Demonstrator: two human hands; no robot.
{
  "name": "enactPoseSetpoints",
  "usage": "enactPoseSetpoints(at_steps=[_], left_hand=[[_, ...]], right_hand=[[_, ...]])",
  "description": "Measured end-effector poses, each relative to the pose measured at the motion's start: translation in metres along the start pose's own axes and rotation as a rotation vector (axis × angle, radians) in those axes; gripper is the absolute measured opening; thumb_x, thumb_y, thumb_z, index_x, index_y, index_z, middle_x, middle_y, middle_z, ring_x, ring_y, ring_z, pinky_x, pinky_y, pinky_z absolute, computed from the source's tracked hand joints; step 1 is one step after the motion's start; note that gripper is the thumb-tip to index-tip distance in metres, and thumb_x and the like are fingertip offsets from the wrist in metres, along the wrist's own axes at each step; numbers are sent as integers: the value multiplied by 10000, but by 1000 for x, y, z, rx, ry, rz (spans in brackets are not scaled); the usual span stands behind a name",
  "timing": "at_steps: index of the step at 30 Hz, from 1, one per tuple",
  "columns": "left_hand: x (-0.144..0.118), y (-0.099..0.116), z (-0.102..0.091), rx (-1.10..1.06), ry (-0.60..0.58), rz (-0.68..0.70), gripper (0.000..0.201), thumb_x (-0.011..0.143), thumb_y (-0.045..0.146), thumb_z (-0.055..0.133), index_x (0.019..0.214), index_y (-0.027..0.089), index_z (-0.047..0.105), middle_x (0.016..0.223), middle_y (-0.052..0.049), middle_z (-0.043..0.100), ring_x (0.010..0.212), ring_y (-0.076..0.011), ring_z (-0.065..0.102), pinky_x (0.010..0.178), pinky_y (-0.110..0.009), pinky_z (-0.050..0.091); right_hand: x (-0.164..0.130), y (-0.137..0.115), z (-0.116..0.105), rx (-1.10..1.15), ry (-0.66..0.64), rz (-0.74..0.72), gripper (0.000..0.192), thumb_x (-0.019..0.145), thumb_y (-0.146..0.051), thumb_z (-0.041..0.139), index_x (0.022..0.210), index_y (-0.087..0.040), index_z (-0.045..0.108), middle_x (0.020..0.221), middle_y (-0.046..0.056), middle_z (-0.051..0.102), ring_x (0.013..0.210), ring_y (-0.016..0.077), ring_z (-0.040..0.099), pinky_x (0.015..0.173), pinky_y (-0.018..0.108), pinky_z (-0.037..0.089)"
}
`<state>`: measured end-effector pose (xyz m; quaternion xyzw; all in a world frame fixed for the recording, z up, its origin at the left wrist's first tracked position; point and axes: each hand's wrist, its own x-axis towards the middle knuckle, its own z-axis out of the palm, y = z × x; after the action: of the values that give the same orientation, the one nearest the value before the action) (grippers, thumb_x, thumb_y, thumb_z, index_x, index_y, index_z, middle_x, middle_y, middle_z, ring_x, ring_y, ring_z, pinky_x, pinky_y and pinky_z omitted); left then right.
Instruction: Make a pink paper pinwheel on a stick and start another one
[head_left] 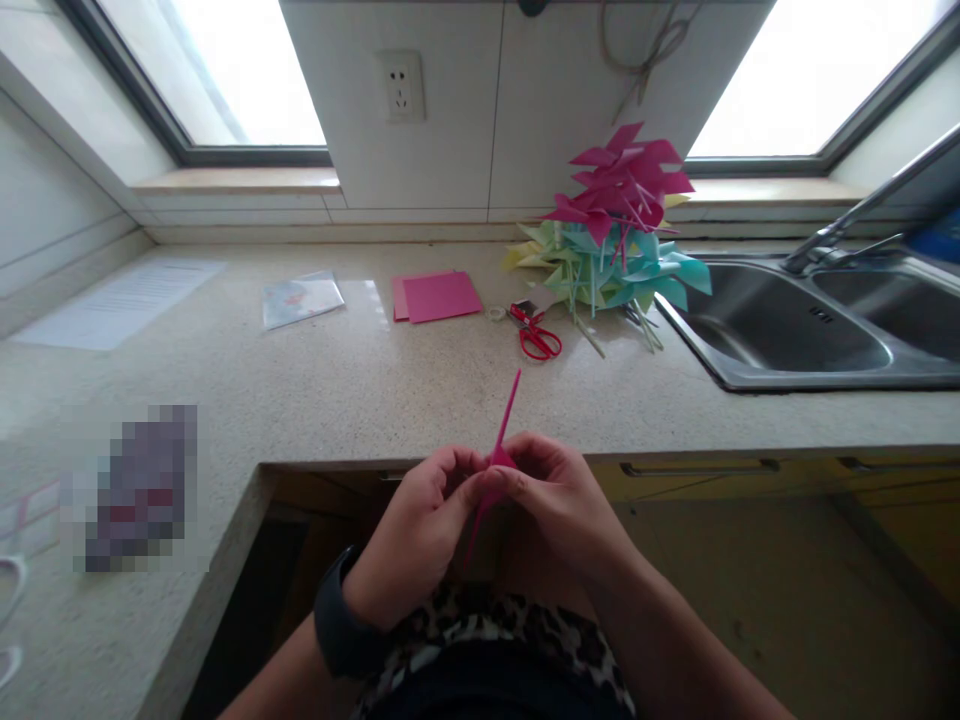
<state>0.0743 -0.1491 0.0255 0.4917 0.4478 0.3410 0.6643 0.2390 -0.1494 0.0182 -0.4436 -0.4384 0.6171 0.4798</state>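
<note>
- Pink plastic stick (504, 425), thin and probably light and bendy, pinched near its middle between left hand (420, 535) and right hand (559, 505), both closed on it, just in front of the countertop (337, 380) edge.
- Probably best gripped at the thicker pink knot by the fingertips; likely slippery and easily bent.
- Further back on the counter: red scissors (536, 335), pink paper sheets (437, 296), heap of paper pinwheels (619, 225) beside the steel sink (787, 330).
- Nothing between hands and counter.

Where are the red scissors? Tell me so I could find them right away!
Start at the steel sink on the right, then look left past the heap of paper pinwheels. The red-handled scissors lie flat on the speckled counter, the only shiny red thing beside the pink paper sheets.
</note>
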Motion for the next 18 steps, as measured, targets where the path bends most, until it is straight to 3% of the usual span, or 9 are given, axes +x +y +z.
enactPoseSetpoints(at_steps=[7, 11, 18], left_hand=[[-11, -7, -4, 10, 32, 9, 266, 859, 422, 742, 1004, 203, 695, 913, -34, 725, 789, -153, 631, 721, -278, 498], [-12, -11, -5, 71, 92, 9, 260, 774, 366, 825, 948, 200, 728, 841, -36, 755, 762, -178, 669, 729, -312, 534], [-10, -16, -5, -80, 89, -63, 265, 797, 388, 814, 951, 176, 772, 866, -56, 785, 774, -160, 704, 745, -280, 559]], right_hand=[[-1, 5, 1, -10, 18, 53, 190, 731, -357, 856, 747, -208, 740, 703, -6, 711, 650, 132, 627, 648, 272, 484], [-1, 7, 3, -21, 28, 67, 165, 721, -332, 859, 735, -211, 748, 701, -10, 713, 640, 120, 610, 625, 253, 467], [2, 10, -5, -78, -43, 71, 141, 751, -313, 830, 807, -196, 775, 753, 12, 732, 681, 130, 624, 665, 263, 487]])
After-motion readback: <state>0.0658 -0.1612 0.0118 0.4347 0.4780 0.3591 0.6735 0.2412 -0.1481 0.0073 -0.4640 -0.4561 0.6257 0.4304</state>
